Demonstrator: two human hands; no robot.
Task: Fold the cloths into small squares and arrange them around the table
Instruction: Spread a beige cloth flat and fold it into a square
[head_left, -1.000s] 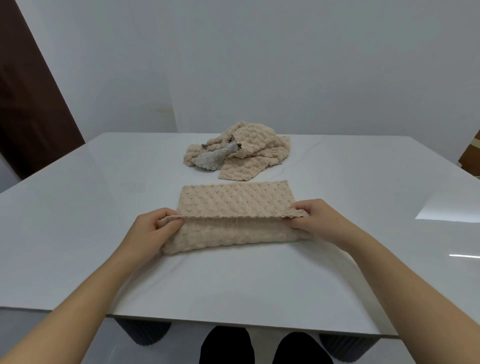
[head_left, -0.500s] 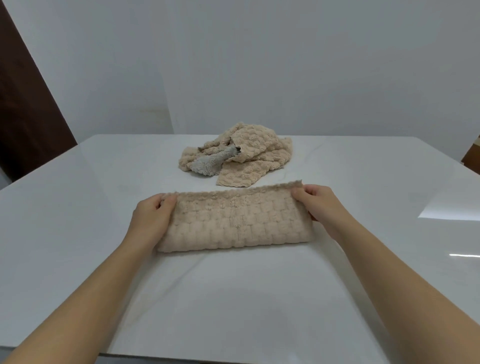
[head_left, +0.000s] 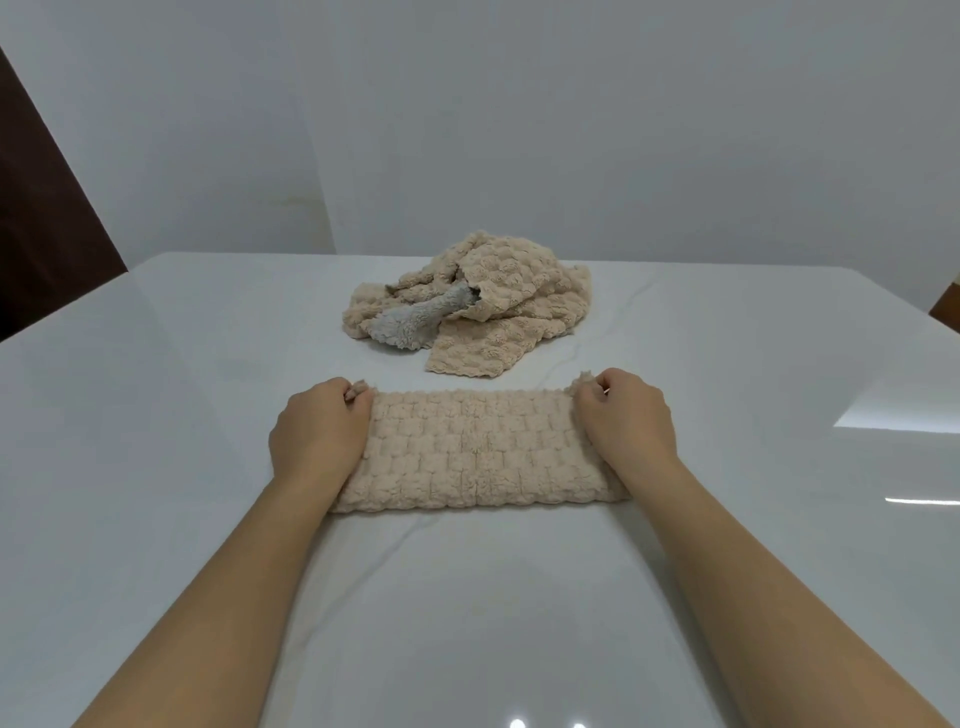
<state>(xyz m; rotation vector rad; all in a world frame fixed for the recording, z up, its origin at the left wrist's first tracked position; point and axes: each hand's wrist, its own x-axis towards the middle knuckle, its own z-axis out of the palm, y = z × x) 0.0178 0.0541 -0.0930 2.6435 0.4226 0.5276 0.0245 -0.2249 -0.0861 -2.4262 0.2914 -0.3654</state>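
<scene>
A beige textured cloth (head_left: 478, 452) lies folded into a long strip on the white table (head_left: 156, 415), straight in front of me. My left hand (head_left: 319, 434) pinches its far left corner, and my right hand (head_left: 623, 423) pinches its far right corner. Both hands cover the strip's short ends. Behind it a heap of unfolded beige cloths (head_left: 498, 306) sits in the middle of the table, with a grey cloth (head_left: 415, 325) poking out on its left side.
The glossy white table stretches wide on both sides and toward me. A plain wall stands behind it. A dark brown door (head_left: 47, 234) is at the far left, and a brown edge (head_left: 948, 306) shows at the far right.
Both hands carried the near edge of the cloth up and over to the far edge, turning it into a doubled strip. They now hold the far corners down.
</scene>
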